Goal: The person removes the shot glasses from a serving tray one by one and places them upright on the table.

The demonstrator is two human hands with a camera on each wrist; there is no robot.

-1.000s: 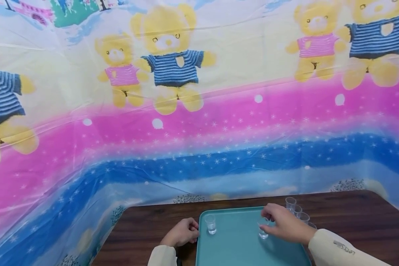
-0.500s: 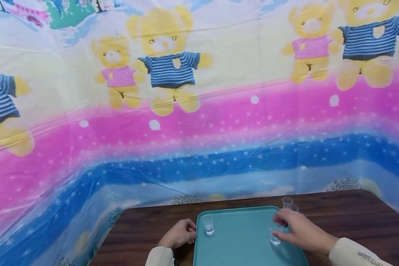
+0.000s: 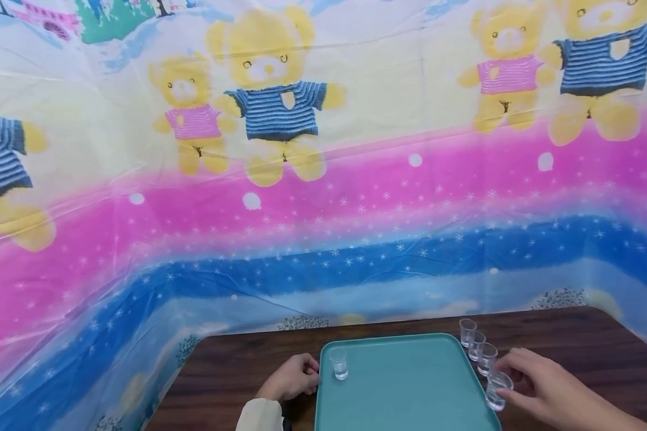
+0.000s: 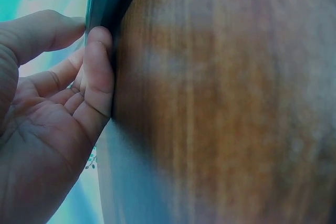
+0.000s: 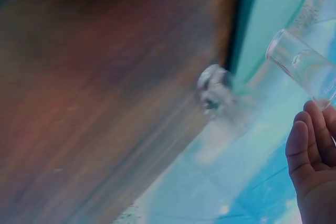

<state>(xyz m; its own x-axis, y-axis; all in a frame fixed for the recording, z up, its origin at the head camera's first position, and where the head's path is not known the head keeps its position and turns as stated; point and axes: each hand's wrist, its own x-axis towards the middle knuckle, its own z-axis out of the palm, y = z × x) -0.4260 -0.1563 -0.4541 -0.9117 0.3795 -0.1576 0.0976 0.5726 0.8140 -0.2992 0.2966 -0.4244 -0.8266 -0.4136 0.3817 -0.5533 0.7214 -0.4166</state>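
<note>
A small clear shot glass [image 3: 497, 392] is held by my right hand [image 3: 544, 386], just off the right edge of a teal tray [image 3: 393, 389]. The right wrist view shows that glass [image 5: 302, 66] at the fingertips. Another clear shot glass [image 3: 339, 366] stands upright near the tray's back left corner. Whether the glasses have liquid or only thick bases, I cannot tell. At the tray's left edge is my left hand [image 3: 290, 378]; in the left wrist view its thumb and curled fingers [image 4: 100, 72] pinch the tray rim [image 4: 102, 6].
Three shot glasses stand in a row beyond the held one: a near glass [image 3: 487, 359], a middle glass [image 3: 477, 346] and a far glass [image 3: 467, 333]. All are on the dark wood table [image 3: 582, 347], along the tray's right side. A bear-print cloth [image 3: 323, 227] hangs behind.
My right hand has carried the shot glass from over the tray rightward, past its right edge to the row of glasses. My left hand has stayed at the tray's left edge.
</note>
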